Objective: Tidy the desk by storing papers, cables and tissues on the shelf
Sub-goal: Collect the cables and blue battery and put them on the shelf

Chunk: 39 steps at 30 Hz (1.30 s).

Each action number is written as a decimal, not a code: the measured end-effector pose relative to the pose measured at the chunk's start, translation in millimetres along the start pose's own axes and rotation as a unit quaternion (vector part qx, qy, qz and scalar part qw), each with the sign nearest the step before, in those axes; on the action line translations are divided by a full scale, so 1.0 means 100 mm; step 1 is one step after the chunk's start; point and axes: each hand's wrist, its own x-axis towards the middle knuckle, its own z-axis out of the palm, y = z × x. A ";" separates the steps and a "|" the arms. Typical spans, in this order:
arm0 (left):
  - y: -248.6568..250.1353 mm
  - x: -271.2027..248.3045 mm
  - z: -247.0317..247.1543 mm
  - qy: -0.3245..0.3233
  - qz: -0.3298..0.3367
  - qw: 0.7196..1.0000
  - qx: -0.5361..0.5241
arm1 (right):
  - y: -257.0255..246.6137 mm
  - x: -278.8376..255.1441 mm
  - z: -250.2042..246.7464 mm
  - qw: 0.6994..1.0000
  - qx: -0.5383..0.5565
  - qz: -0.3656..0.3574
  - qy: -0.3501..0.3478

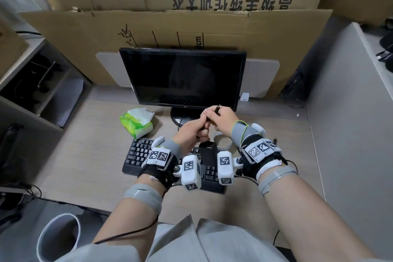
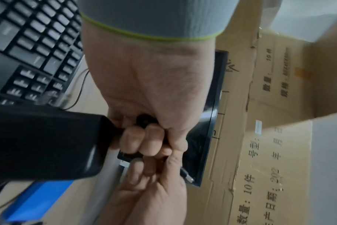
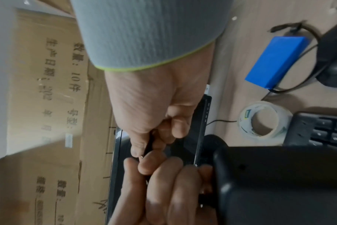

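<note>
Cable (image 1: 217, 110) ends pinched in my right hand (image 1: 221, 120); my left hand (image 1: 192, 132) grips the black adapter (image 2: 44, 146) above the keyboard (image 1: 139, 153).

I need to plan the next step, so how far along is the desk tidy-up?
Stored: papers and dark items already lie in the shelf. In hand: left hand and right hand both grip the black cable with its adapter. Left: the tissue pack sits on the desk.

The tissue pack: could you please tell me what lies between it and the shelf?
Only bare desk lies between the tissue pack and the shelf on the left; the head view shows it.
</note>
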 end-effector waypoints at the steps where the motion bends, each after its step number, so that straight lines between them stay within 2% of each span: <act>1: 0.02 0.01 0.00 0.003 -0.015 0.999 -0.046 | 0.02 0.00 0.00 1.000 0.029 0.005 -0.001; 3: 0.03 0.05 -0.03 0.001 -0.028 0.995 -0.091 | 0.08 0.00 0.03 0.996 0.087 0.011 -0.001; 10: -0.13 0.10 -0.04 0.010 -0.021 1.000 -0.006 | 0.26 -0.08 -0.03 0.991 0.132 -0.017 0.035; 11: -0.18 0.13 -0.04 0.014 -0.025 1.000 -0.004 | 0.32 -0.10 -0.08 0.989 0.136 -0.001 0.053; 13: -0.28 0.21 -0.05 0.028 -0.040 0.999 0.001 | 0.52 -0.12 -0.22 0.978 0.153 0.078 0.117; 15: -0.39 0.27 -0.03 0.040 -0.056 0.998 0.009 | 0.89 -0.18 -0.38 0.946 0.165 0.179 0.215; 17: -0.53 0.36 0.03 0.040 -0.086 0.995 0.008 | 1.36 -0.28 -0.55 0.906 0.073 0.285 0.304; 19: -0.62 0.38 0.10 0.041 -0.111 0.993 0.005 | 1.63 -0.44 -0.63 0.875 -0.056 0.366 0.311; 20: -0.67 0.41 0.14 0.036 -0.119 0.992 0.003 | 1.72 -0.49 -0.65 0.860 -0.086 0.393 0.314; 23: -0.89 0.51 0.28 0.021 -0.146 0.989 0.006 | 1.97 -0.64 -0.69 0.810 -0.084 0.473 0.335; 26: -1.09 0.56 0.35 0.009 -0.170 0.985 0.025 | 2.28 -0.74 -0.71 0.777 -0.070 0.523 0.344; 29: -1.20 0.56 0.32 0.012 -0.181 0.983 0.029 | 2.50 -0.77 -0.72 0.774 -0.083 0.540 0.321; 33: -1.25 0.55 0.26 0.032 -0.200 0.979 0.013 | 2.52 -0.76 -0.70 0.789 -0.070 0.554 0.257; 34: -1.24 0.55 0.25 0.035 -0.202 0.979 0.013 | 2.50 -0.77 -0.69 0.793 -0.077 0.544 0.263; 37: -1.17 0.55 0.28 0.039 -0.195 0.980 0.008 | 2.39 -0.75 -0.69 0.772 -0.083 0.547 0.314; 39: -1.07 0.56 0.33 0.029 -0.187 0.982 -0.017 | 2.21 -0.68 -0.67 0.803 -0.084 0.482 0.340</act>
